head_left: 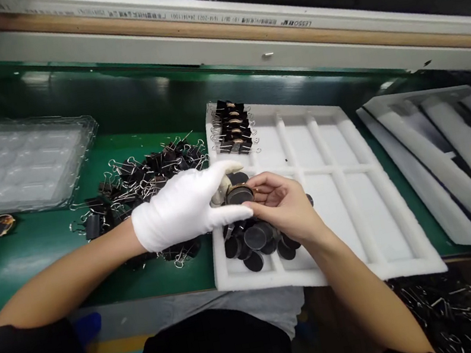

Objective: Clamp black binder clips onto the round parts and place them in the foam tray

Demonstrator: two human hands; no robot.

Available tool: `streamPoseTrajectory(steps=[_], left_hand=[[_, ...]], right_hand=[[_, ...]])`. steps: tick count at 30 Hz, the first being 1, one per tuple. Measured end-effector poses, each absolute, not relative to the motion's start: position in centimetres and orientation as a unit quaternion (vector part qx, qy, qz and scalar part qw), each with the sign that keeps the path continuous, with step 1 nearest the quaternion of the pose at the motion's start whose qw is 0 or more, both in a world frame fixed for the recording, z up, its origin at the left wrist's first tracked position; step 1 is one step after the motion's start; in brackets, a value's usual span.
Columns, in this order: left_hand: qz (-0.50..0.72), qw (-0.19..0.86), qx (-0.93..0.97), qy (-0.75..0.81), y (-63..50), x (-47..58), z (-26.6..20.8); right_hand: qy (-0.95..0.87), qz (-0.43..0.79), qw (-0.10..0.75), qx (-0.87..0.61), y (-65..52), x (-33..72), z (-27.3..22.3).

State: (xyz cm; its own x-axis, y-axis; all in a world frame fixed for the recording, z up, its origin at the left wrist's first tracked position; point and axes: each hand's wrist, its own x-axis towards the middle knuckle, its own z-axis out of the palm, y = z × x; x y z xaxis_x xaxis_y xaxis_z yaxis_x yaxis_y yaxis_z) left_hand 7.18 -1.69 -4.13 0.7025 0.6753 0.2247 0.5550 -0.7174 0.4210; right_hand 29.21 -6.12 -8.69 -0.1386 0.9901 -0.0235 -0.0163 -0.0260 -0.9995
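Left hand (184, 208): white knit cloth glove, matt. Right hand (283, 204): bare. Round lens (239, 194) between them: dark, smooth, thin metallic-looking rim. Loose dark discs (255, 239): matt to slightly glossy. White tray (336, 184) at bench's near edge: foam-like, matt. Binder clips (145, 176): black bodies, shiny wire handles. Bench surface (40, 251): green, smooth, glossy. Blister tray (11, 160), left: clear glossy plastic.

Single head-worn view, looking forward and steeply down from just above the white foam tray (355, 192), close over it, facing the far rail (241, 49) beyond the tray, the wearer's lap below the tray's near edge
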Motion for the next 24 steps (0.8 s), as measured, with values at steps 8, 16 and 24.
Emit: streamPoseTrajectory(steps=[8,16,24], left_hand=[[0.199,0.230,0.893,0.332,-1.7,6.9,-3.3],[0.026,0.063,0.907,0.416,1.0,2.3,-0.6],[0.015,0.023,0.912,0.409,1.1,1.5,-2.5]], right_hand=[[-0.571,0.530,0.448,-0.438,-6.2,29.7,-8.7],[-0.553,0.485,0.503,-0.454,-5.9,30.0,-8.3],[-0.555,0.473,0.502,-0.465,-5.9,29.9,-8.4]])
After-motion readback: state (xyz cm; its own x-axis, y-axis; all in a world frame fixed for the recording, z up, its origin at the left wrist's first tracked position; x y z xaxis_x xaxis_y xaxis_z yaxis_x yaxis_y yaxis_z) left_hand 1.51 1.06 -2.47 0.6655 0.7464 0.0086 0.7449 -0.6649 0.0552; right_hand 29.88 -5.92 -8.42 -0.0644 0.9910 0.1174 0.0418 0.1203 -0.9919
